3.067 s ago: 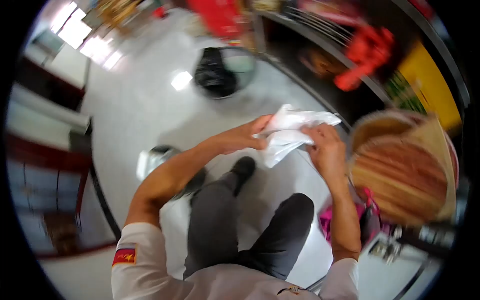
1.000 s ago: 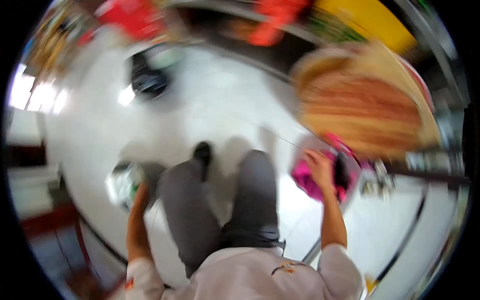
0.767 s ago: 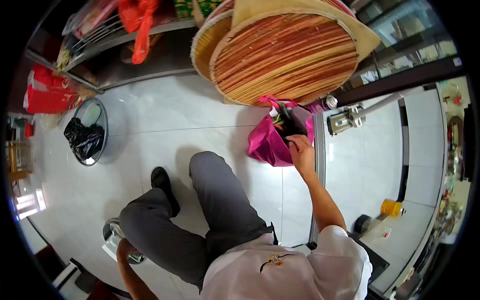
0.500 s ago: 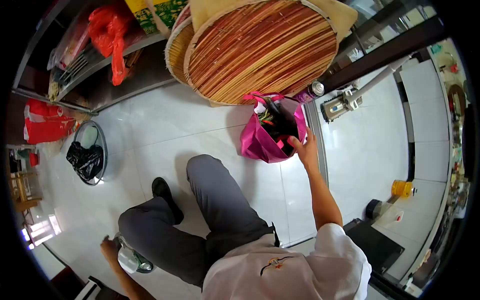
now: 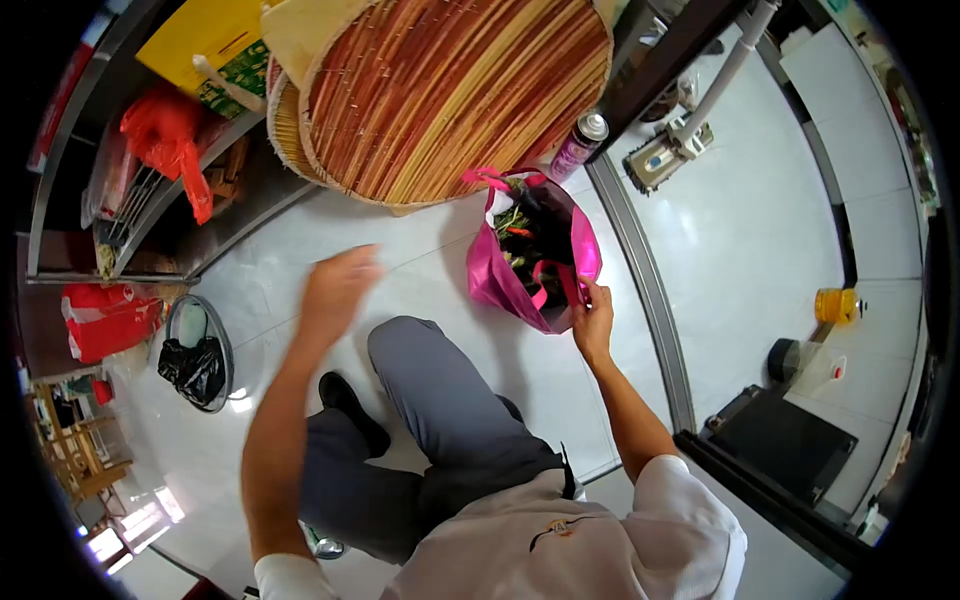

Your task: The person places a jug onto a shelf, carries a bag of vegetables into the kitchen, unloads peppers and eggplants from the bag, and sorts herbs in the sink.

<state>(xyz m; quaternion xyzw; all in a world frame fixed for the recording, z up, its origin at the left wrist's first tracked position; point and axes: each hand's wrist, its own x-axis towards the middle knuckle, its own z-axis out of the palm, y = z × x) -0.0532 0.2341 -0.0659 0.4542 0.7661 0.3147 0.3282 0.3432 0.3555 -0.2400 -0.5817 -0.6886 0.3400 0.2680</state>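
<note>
"Since you have the view from above, where is the pink bag (image 5: 492,272)?"

"It sits open on the floor (image 5: 420,240), right of centre in the upper half of the frame, its mouth facing up."

"And the right hand (image 5: 592,318)?"

"It pinches the bag's rim at the lower right of the mouth, thumb and fingers drawn together on the edge."

"What shows inside?"

"Some greens (image 5: 508,218) and a bit of something red (image 5: 520,232), among dark contents too shadowed to name."

"Does the left hand (image 5: 345,285) share the hold?"

"No, it hangs over the floor left of centre, well apart from the bag. It is blurred, so I cannot tell whether its fingers are spread or pressed together."

"What is around the bag?"

"A spray can (image 5: 578,147) just beside it, at the upper right, and a round woven tray (image 5: 450,100) at the top of the frame. Past the metal track (image 5: 652,290) there is a floor brush (image 5: 668,160), and near the right edge a bottle (image 5: 838,306) of yellow liquid."

"And on the left?"

"A basin (image 5: 231,362) with a black bag (image 5: 192,372) in it, a red bag (image 5: 100,322) near it, and an orange bag (image 5: 165,140) on the shelf (image 5: 240,212) at the upper left."
</note>
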